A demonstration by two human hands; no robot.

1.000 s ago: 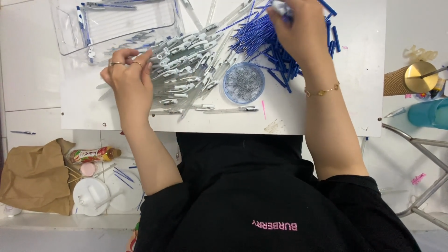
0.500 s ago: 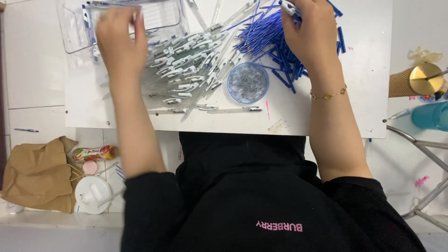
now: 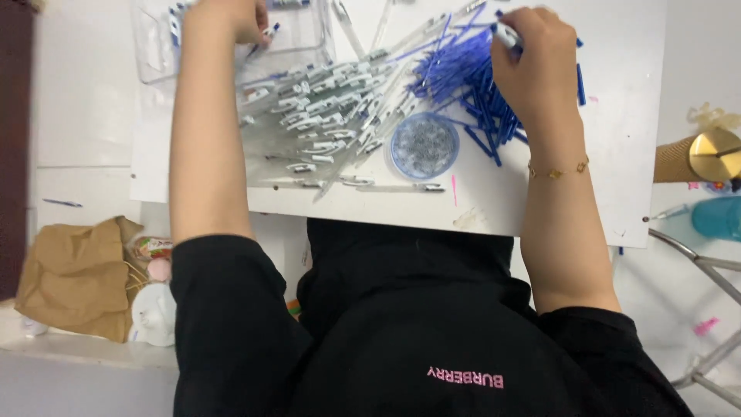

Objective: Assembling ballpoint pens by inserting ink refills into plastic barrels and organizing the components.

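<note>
1. While the left hand (image 3: 228, 17) reached over the clear plastic tray (image 3: 154, 62) at the far edge of the white counter (image 3: 617, 116), its grip was closed on a blue-and-white pen (image 3: 264, 37), apparently to drop it in.
2. That pen's long axis ran slantwise, one end toward the heap of clear pen barrels (image 3: 324, 123).
3. Right hand (image 3: 536, 66) pinched a white-tipped pen part (image 3: 505, 35) above the pile of blue refills (image 3: 463, 85), near the round blue dish (image 3: 424, 145).
</note>
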